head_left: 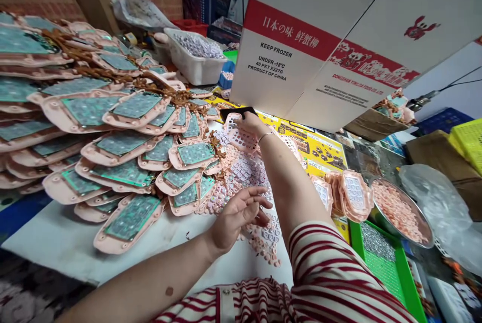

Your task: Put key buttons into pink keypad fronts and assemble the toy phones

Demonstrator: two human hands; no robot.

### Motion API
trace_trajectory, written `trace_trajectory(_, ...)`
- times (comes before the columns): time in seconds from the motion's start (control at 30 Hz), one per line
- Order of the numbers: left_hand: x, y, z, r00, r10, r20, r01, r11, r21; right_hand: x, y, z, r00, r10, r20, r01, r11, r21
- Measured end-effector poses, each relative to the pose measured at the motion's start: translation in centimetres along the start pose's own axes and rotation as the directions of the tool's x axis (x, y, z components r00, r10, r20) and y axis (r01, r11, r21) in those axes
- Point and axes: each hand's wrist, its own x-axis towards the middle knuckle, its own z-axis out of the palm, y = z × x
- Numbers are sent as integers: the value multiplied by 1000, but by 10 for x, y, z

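- A pink perforated shell (pixel 244 141) is held by the right hand (pixel 246 121), with its far edge pinched under the fingers; how tightly it is gripped cannot be told, since the fingertips are partly hidden
- The shell is found past the left hand (pixel 239 217), farther from the body, with the loose keypad pieces (pixel 246 175) spread between them
- The right hand is plainly the nearer one, being in contact with the shell; the left is set well apart from it
- The shell's long axis is slanted in the view, from the upper left, where it is held, down towards the lower right, so that its near end is pointed roughly back along the right forearm
- Nothing is seen held in the left hand; its fingers are loosely spread and slightly curled, and are aimed to the right over the near part of the loose pieces
- A black flat item (pixel 230 111) is seen just beside the right hand, close to the foot of the white carton (pixel 301 46)
- The pile of shells with green boards (pixel 131 217) is placed to the left of both hands, and a row of keypad-filled shells (pixel 354 193) is stood to the right of the right forearm
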Motion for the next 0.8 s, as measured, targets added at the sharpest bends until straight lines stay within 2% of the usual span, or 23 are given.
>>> trace_trajectory(0.1,2,3,-1,999,-35,-32,36,999,15,-6,2,5,1000,18,10,-18,1000,20)
trace_trajectory(0.2,4,5,0,998,-18,-57,19,1000,11,-22,14,-6,1000,23,8,-23,996,82)
trace_trajectory(0.33,4,5,-2,999,21,-42,-20,999,34,-46,25,-25,990,44,-132,-16,978,208)
trace_trajectory(0.43,4,4,-6,999,43,-28,-42,998,41,-65,24,-36,955,86,-283,-5,961,276)
trace_trajectory(0.53,6,5,-9,997,68,-28,-67,998,20,-89,20,-46,891,135,-433,49,921,387)
trace_trajectory(0.63,9,9,-13,995,67,-80,-67,998,-9,-124,19,-50,844,157,-513,217,774,595)
trace_trajectory(0.67,11,11,-15,992,57,-109,-58,998,-12,-139,19,-49,846,125,-519,279,724,630)
trace_trajectory(0.73,11,17,-20,991,5,-134,-7,1000,-15,-171,17,-45,863,-38,-503,379,709,595)
trace_trajectory(0.8,10,22,-26,990,-142,-18,142,989,34,-206,11,-41,861,-290,-418,469,768,435)
